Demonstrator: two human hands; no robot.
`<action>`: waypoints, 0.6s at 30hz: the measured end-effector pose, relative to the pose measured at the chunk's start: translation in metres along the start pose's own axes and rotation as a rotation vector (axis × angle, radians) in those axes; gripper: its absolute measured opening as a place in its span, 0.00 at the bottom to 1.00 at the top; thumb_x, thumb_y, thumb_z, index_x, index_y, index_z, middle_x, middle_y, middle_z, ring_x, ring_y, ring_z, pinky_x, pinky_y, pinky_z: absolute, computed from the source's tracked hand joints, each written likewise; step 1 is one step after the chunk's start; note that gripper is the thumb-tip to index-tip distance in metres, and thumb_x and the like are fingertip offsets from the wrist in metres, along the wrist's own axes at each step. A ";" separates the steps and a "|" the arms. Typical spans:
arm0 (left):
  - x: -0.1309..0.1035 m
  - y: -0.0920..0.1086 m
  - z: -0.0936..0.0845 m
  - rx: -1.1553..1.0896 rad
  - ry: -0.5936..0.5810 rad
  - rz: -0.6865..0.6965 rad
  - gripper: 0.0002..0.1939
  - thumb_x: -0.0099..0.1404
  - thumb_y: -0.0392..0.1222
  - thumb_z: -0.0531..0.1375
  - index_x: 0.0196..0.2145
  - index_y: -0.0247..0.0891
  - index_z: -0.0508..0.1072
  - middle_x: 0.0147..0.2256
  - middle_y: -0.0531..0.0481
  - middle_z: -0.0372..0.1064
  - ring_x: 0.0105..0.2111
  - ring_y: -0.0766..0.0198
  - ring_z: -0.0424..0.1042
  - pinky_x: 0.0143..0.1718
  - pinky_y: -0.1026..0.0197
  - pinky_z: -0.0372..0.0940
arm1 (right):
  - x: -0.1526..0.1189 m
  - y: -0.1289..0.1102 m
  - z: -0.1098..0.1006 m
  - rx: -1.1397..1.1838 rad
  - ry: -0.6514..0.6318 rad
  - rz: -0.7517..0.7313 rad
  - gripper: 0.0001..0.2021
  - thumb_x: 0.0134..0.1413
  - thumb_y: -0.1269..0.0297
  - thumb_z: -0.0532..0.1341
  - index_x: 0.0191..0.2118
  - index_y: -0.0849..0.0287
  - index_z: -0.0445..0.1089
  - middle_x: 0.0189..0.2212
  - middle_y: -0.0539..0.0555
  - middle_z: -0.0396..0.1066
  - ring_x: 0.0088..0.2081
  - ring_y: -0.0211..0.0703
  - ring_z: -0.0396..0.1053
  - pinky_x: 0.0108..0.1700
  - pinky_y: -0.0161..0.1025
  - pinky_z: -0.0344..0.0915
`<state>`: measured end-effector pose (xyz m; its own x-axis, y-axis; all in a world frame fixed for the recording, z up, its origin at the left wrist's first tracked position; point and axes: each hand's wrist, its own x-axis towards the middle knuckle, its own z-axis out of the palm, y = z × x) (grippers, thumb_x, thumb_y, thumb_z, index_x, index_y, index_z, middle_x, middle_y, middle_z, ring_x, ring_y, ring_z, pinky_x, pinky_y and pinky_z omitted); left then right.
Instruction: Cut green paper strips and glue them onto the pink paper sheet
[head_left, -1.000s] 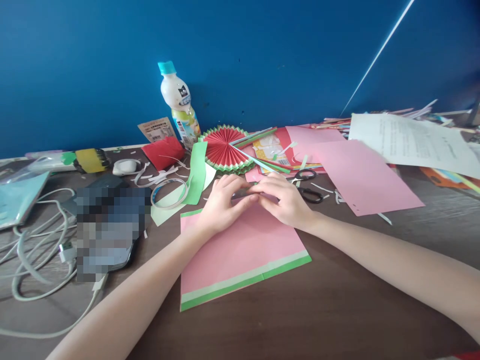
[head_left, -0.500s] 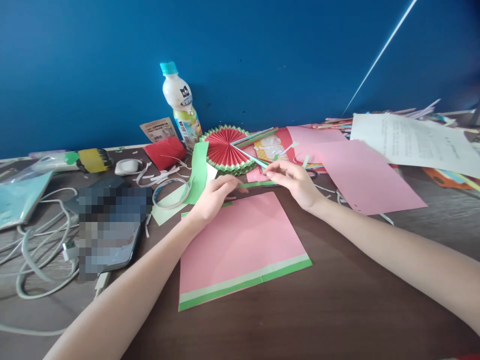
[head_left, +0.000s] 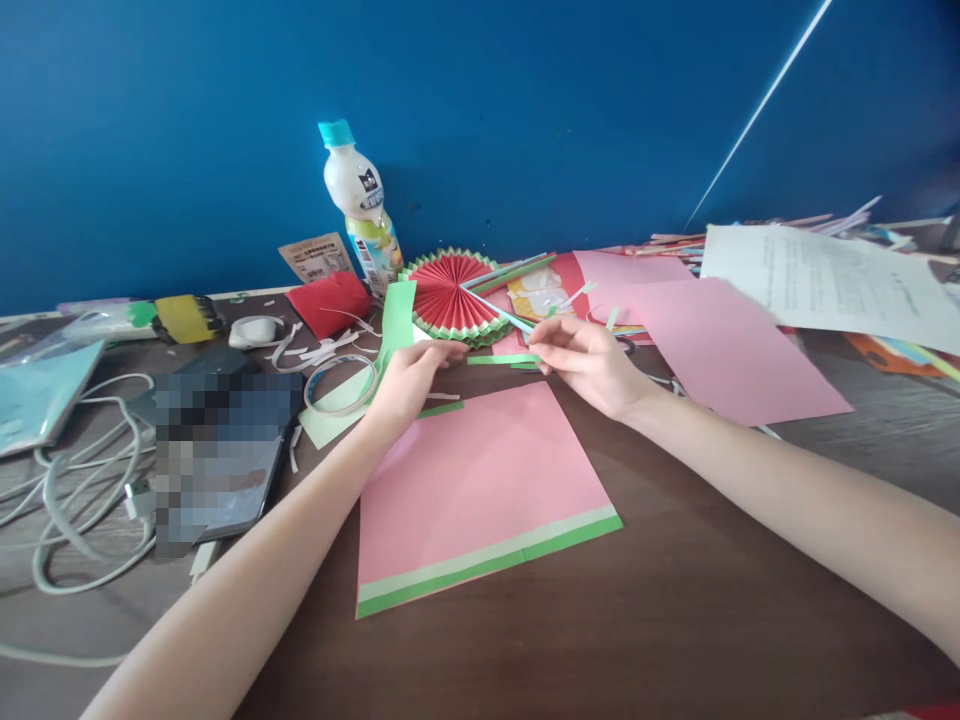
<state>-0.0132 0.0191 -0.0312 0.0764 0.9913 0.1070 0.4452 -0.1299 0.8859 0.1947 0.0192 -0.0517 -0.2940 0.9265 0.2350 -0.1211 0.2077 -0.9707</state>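
My left hand (head_left: 412, 378) is beside the green paper (head_left: 397, 318), above the far left part of the pink sheet (head_left: 487, 470); its fingers are together, and what they hold, if anything, is hidden. My right hand (head_left: 589, 362) is closed in a pinch near the narrow green strips (head_left: 499, 359), and I cannot make out what is in it. The pink sheet has a pale and a dark green band along its near edge. Behind the hands lies a pleated red paper disc (head_left: 454, 290) with a green rim.
A bottle (head_left: 360, 205) stands by the blue wall. A tape roll (head_left: 341, 388), a phone (head_left: 232, 450) and white cables (head_left: 56, 500) lie at the left. More pink paper (head_left: 739, 350) and a printed sheet (head_left: 832, 285) lie at the right.
My left hand has moved slightly left and away from the green strip. My right hand has shifted a little, and the green strips now lie apart between the hands.
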 end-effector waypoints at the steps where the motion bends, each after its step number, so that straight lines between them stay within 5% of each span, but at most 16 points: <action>1: 0.001 0.000 -0.001 -0.005 0.026 0.015 0.15 0.56 0.40 0.48 0.29 0.39 0.75 0.34 0.51 0.73 0.36 0.61 0.68 0.42 0.61 0.62 | 0.000 0.000 -0.001 0.019 -0.007 0.011 0.06 0.46 0.63 0.63 0.32 0.58 0.68 0.32 0.51 0.69 0.29 0.34 0.63 0.31 0.35 0.62; 4: 0.002 -0.001 -0.004 0.074 -0.065 0.083 0.12 0.53 0.38 0.51 0.29 0.39 0.73 0.32 0.51 0.72 0.33 0.62 0.68 0.37 0.61 0.63 | 0.000 -0.002 -0.004 0.025 -0.083 0.052 0.06 0.46 0.64 0.62 0.33 0.58 0.68 0.34 0.51 0.69 0.30 0.34 0.64 0.32 0.35 0.64; 8: 0.004 -0.004 -0.009 0.357 -0.327 0.255 0.06 0.49 0.38 0.56 0.26 0.40 0.72 0.28 0.51 0.68 0.32 0.62 0.67 0.34 0.60 0.62 | 0.001 -0.010 -0.008 -0.141 -0.357 0.153 0.06 0.46 0.65 0.62 0.32 0.60 0.69 0.32 0.52 0.69 0.33 0.37 0.67 0.38 0.38 0.64; 12: 0.006 -0.007 -0.015 0.397 -0.505 0.237 0.06 0.51 0.37 0.55 0.28 0.41 0.71 0.25 0.53 0.67 0.25 0.66 0.65 0.27 0.64 0.60 | 0.001 -0.022 -0.011 -0.289 -0.551 0.200 0.04 0.46 0.67 0.63 0.31 0.60 0.70 0.31 0.51 0.70 0.34 0.37 0.69 0.39 0.38 0.64; 18: 0.005 -0.005 -0.016 0.384 -0.463 0.221 0.07 0.53 0.36 0.54 0.29 0.41 0.72 0.27 0.53 0.69 0.26 0.67 0.66 0.27 0.65 0.60 | 0.002 -0.022 -0.010 -0.222 -0.390 0.186 0.06 0.45 0.66 0.64 0.31 0.61 0.68 0.29 0.51 0.69 0.32 0.38 0.70 0.32 0.36 0.67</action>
<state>-0.0295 0.0247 -0.0277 0.5417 0.8404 -0.0134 0.6564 -0.4130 0.6313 0.2068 0.0194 -0.0308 -0.6304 0.7761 0.0171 0.1597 0.1512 -0.9755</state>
